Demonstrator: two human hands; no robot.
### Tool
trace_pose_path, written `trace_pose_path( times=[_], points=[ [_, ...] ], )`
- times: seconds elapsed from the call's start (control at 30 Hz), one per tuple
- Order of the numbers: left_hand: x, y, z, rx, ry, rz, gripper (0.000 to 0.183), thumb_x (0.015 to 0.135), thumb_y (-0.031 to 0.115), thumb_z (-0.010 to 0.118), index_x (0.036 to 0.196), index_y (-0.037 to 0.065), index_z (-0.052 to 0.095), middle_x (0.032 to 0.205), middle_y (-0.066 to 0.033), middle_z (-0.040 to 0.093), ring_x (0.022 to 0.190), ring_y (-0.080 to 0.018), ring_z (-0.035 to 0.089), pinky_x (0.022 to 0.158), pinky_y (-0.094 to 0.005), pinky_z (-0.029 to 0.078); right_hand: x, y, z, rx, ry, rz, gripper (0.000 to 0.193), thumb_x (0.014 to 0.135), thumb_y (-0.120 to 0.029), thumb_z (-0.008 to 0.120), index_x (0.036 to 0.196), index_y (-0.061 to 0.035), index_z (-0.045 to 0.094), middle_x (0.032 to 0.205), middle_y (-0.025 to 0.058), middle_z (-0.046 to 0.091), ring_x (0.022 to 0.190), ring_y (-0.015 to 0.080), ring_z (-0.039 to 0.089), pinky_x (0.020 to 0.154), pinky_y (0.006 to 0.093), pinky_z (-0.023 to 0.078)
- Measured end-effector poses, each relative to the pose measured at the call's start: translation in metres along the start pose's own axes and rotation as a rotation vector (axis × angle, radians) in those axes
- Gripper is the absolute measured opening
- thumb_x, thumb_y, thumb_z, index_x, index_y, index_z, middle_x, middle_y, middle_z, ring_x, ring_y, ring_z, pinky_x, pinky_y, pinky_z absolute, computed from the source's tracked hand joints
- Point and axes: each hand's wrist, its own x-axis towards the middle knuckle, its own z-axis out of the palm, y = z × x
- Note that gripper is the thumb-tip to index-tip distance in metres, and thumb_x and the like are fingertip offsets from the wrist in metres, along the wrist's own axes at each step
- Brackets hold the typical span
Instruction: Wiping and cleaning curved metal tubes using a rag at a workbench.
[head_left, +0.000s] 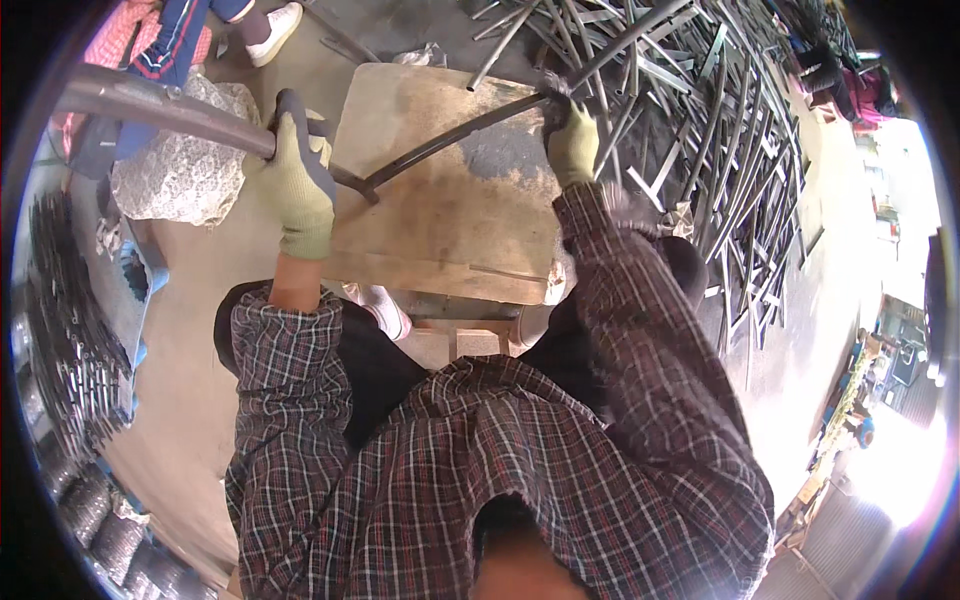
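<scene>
My left hand (298, 180), in a pale green glove with dark coating, is closed around a dark metal bar (170, 108) that runs in from the upper left. That bar's far end rests by the left part of a worn wooden board (430, 235). My right hand (570, 145), gloved the same way, grips a second dark metal bar (450, 138); its fingers are partly blurred. This bar slants over the board and on to the upper right. The two bars meet above the board; whether they are joined or only touching I cannot tell.
A large heap of dark metal bars (720, 150) covers the floor at the right. A whitish mesh sack (185, 165) stands at the left, near another person's shoe (273, 35). Bundled dark rods (70, 340) lie on a blue container at the far left.
</scene>
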Motion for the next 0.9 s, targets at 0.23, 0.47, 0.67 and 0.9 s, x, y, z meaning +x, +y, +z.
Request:
trace_pose_path(
  times=[0.23,0.47,0.67,0.9],
  points=[
    [0.012,-0.007,-0.022,-0.057,0.034,-0.055,0.018,0.095,0.014,0.056,0.092,-0.004,0.059,0.069,-0.0079,0.055,0.049,-0.0103,0.043,0.041,-0.0256,0.034,-0.105,-0.163,0.056,0.13,-0.558,-0.326,0.031,0.084,-0.015,0.061,0.113,-0.0029,0.062,0.115,0.0226,0.059,0.106,0.0399,0.056,0.089,0.0446,0.048],
    [0.017,-0.004,-0.013,-0.107,0.001,-0.077,0.017,0.091,0.013,0.062,0.095,-0.004,0.057,0.075,-0.0078,0.059,0.052,-0.0097,0.046,0.046,-0.0258,0.036,-0.012,-0.017,0.032,-0.105,-0.086,-0.068,0.029,0.079,-0.005,0.058,0.108,-0.0028,0.063,0.098,0.0194,0.06,0.078,0.0348,0.06,0.068,0.0444,0.049],
    [0.007,-0.03,-0.016,-0.038,-0.073,-0.022,0.017,0.096,0.016,0.056,0.091,-0.001,0.058,0.069,-0.0018,0.051,0.054,-0.0082,0.042,0.048,-0.025,0.034,-0.049,-0.085,0.044,-0.036,-0.11,-0.155,0.043,0.072,-0.005,0.062,0.116,-0.0054,0.061,0.123,0.0219,0.052,0.112,0.0425,0.05,0.083,0.047,0.049],
    [0.01,0.007,0.014,-0.035,-0.173,-0.24,0.03,0.098,0.029,0.056,0.083,0.003,0.056,0.059,0.0005,0.042,0.046,-0.0079,0.038,0.044,-0.024,0.029,-0.117,-0.179,0.025,0.357,-0.208,-0.323,0.055,0.069,0.0,0.063,0.122,-0.0151,0.059,0.125,0.0111,0.055,0.1,0.0369,0.056,0.086,0.0446,0.048]
  ],
)
